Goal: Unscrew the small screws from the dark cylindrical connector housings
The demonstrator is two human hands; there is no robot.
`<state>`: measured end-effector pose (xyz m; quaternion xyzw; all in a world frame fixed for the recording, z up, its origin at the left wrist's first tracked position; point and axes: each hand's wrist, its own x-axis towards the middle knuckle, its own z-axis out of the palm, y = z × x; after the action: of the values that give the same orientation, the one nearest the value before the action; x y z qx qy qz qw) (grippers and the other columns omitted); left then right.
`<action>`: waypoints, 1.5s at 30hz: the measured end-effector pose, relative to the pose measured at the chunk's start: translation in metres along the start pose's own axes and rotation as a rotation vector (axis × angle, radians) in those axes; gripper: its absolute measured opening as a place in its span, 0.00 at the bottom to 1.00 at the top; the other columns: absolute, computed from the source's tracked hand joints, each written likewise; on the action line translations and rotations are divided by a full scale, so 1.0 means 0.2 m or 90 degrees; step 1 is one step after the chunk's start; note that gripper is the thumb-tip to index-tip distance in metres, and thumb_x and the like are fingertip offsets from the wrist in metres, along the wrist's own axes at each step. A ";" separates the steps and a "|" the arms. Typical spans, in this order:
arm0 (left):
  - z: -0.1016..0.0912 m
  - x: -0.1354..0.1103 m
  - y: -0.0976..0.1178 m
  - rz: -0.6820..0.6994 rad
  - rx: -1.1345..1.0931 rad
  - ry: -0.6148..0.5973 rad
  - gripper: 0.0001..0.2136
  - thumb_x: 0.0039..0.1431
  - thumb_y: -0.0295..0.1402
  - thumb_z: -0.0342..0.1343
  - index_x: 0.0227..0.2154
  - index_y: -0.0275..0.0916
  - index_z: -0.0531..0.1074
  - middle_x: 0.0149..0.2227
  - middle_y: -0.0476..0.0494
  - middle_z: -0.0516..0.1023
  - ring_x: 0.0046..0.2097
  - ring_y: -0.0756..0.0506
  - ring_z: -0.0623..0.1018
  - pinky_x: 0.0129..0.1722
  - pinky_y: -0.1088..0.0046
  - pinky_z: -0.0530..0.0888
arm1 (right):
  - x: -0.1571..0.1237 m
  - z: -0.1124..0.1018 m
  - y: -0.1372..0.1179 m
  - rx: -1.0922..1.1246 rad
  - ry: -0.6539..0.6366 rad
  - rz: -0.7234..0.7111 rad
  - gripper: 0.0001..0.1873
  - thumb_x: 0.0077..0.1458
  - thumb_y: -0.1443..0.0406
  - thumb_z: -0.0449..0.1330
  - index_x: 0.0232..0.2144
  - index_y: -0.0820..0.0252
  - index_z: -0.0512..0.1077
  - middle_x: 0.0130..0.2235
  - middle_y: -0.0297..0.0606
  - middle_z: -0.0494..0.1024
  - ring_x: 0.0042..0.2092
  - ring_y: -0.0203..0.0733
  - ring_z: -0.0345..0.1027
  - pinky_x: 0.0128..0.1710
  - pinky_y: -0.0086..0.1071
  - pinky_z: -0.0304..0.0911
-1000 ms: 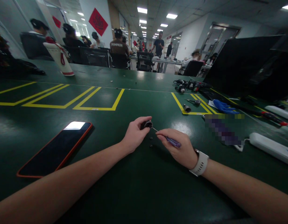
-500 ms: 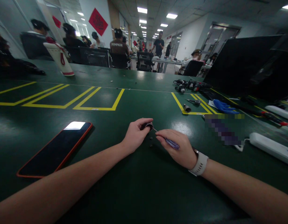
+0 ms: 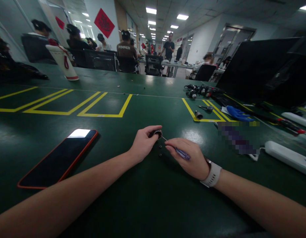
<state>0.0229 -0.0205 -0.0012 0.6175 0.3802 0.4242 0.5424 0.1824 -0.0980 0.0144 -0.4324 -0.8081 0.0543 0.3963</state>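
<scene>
My left hand (image 3: 143, 141) is closed around a small dark round metal part (image 3: 157, 133), its ringed open end facing right. In my right hand (image 3: 187, 153) is a screwdriver (image 3: 182, 154) with a translucent purple handle. The thin shaft points up and left, and its tip reaches the ringed end of the part; whether it goes inside I cannot tell. Two tiny dark pieces, like nuts, lie on the green table (image 3: 133, 208) between my hands: an upper piece (image 3: 160, 146) and a lower piece (image 3: 160, 155).
A phone (image 3: 58, 158) in an orange case lies at left. To the right are a metal cup-shaped part (image 3: 198, 115), a pointed part (image 3: 206, 108), a blue glove (image 3: 238, 113) and a white power strip (image 3: 288, 157). Behind stand a tapered white container (image 3: 62, 62) and black machine parts (image 3: 193, 92).
Almost nothing differs. Both hands keep their grip and place, and the screwdriver stays at the round part.
</scene>
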 end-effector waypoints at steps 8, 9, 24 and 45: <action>0.00 0.00 0.00 0.005 -0.001 -0.002 0.16 0.51 0.26 0.55 0.45 0.36 0.73 0.44 0.40 0.78 0.43 0.44 0.77 0.48 0.61 0.72 | 0.00 0.00 0.00 0.000 0.000 -0.002 0.08 0.58 0.67 0.54 0.38 0.61 0.72 0.36 0.41 0.79 0.38 0.39 0.73 0.39 0.34 0.69; 0.00 0.00 0.00 0.009 0.001 -0.006 0.16 0.51 0.26 0.55 0.45 0.36 0.73 0.44 0.40 0.78 0.43 0.44 0.77 0.48 0.61 0.72 | 0.00 0.00 0.00 -0.004 0.000 -0.005 0.08 0.58 0.67 0.54 0.38 0.61 0.72 0.36 0.41 0.79 0.38 0.39 0.73 0.39 0.34 0.69; -0.01 0.03 -0.03 -0.021 -0.041 0.029 0.19 0.47 0.23 0.57 0.45 0.36 0.73 0.45 0.40 0.76 0.49 0.43 0.75 0.53 0.60 0.68 | 0.01 -0.04 -0.03 0.266 0.046 0.271 0.16 0.58 0.59 0.54 0.23 0.62 0.71 0.21 0.34 0.73 0.23 0.33 0.67 0.23 0.27 0.64; 0.00 0.02 0.01 -0.038 -0.080 0.087 0.15 0.44 0.20 0.58 0.39 0.35 0.71 0.39 0.43 0.76 0.42 0.46 0.76 0.49 0.64 0.69 | 0.02 -0.06 -0.06 0.176 -0.099 0.219 0.18 0.59 0.60 0.52 0.21 0.62 0.69 0.19 0.31 0.68 0.22 0.31 0.62 0.23 0.27 0.57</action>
<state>0.0237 -0.0176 0.0004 0.5402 0.4071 0.4724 0.5651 0.1816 -0.1046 0.0298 -0.5000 -0.7354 0.2647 0.3730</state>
